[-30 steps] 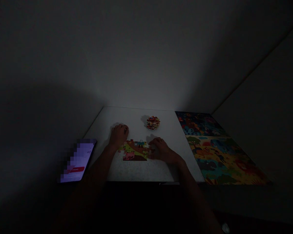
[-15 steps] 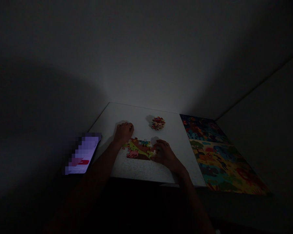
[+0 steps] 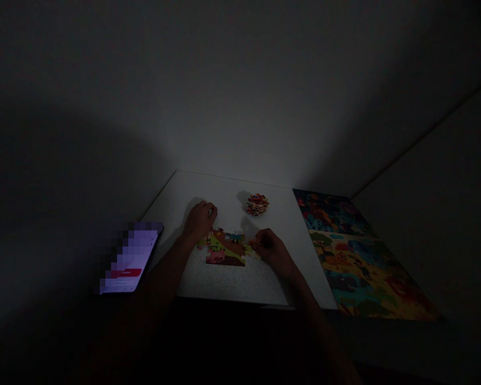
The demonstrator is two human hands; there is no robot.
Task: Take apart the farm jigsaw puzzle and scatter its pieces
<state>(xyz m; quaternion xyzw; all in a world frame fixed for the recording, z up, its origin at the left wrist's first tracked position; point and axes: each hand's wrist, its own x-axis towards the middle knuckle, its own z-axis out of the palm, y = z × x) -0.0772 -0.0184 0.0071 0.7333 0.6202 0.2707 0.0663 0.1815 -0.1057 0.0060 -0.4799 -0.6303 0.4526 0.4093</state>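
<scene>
A partly joined jigsaw (image 3: 224, 248) with green, red and pink patches lies on a white board (image 3: 232, 278) in a dim room. My left hand (image 3: 199, 220) rests at its upper left corner with fingers curled in. My right hand (image 3: 270, 247) is at the jigsaw's right edge, fingers pinched together on a small puzzle piece at that edge. A small heap of loose puzzle pieces (image 3: 257, 204) sits farther back on the board.
A large colourful picture sheet (image 3: 356, 256) lies to the right of the board. A lit phone (image 3: 128, 259) lies at the left. Dark walls close in behind and on both sides.
My right hand has lifted from lying flat beside the jigsaw into a pinch at its right edge. My left hand has stayed put. The view shifted slightly.
</scene>
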